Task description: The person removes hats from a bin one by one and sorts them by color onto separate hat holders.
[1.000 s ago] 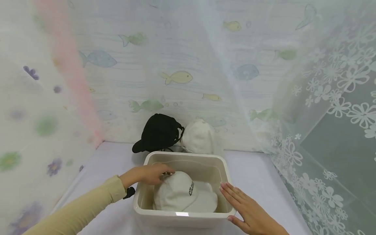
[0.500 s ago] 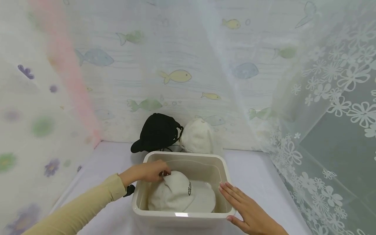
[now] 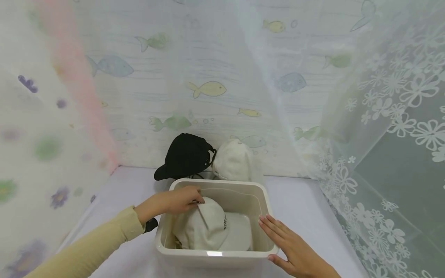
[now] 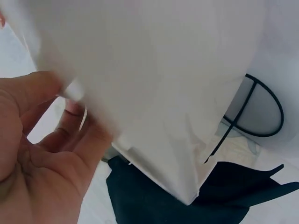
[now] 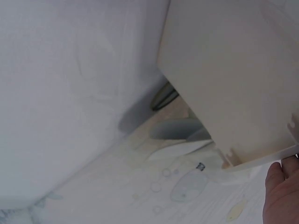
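A white baseball cap (image 3: 210, 226) with dark lettering on its front lies inside a cream plastic bin (image 3: 194, 253), its brim toward the right. My left hand (image 3: 179, 200) reaches over the bin's left side and pinches the back upper part of the cap, where the fabric is creased. The left hand (image 4: 51, 158) also shows in the left wrist view beside the bin's pale outer wall (image 4: 154, 74). At the bin's right rim, my right hand (image 3: 295, 247) rests with straight fingers. Only its fingertips (image 5: 275, 179) show at the rim in the right wrist view.
Behind the bin, a black cap (image 3: 187, 156) and another white cap (image 3: 234, 161) stand side by side against the fish-print curtain (image 3: 208, 58). A thin black wire (image 4: 280, 116) shows in the left wrist view. White cloth (image 3: 295, 204) covers the table.
My left hand has closed on the cap and pulled its crown slightly left and up, creasing it; the brim has shifted left. The right hand has stayed at the rim.
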Tool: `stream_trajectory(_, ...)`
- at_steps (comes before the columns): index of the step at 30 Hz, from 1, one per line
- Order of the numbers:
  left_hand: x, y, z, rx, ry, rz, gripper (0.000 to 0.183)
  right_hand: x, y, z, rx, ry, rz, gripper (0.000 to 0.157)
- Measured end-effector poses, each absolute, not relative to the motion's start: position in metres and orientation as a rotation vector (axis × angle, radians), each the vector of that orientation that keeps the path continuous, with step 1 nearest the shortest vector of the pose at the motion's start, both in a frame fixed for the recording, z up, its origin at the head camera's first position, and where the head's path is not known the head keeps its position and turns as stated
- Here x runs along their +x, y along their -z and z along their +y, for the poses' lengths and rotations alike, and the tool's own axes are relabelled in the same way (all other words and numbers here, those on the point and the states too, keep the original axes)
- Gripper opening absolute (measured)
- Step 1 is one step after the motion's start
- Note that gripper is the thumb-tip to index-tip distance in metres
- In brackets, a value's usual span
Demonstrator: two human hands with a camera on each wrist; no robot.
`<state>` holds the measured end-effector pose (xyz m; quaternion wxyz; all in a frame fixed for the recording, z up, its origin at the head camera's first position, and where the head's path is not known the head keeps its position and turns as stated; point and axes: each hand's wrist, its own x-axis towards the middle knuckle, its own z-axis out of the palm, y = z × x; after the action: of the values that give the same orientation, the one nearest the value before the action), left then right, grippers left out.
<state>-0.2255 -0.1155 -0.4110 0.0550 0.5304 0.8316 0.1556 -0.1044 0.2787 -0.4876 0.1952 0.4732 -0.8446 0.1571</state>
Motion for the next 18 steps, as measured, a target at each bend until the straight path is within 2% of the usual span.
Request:
stream_trajectory(9,-0.214,0.401,-0.109,1.653,-0.491,2.556,0.025,-0.102,0.487,0.28,1.335,-0.495,-2.401,0.067)
stream_trajectory(18,-0.205,0.387,-0.107,1.582,-0.466,2.587,0.038,-0.101,0.488,0.279,1.325,-0.506,-2.422,0.066)
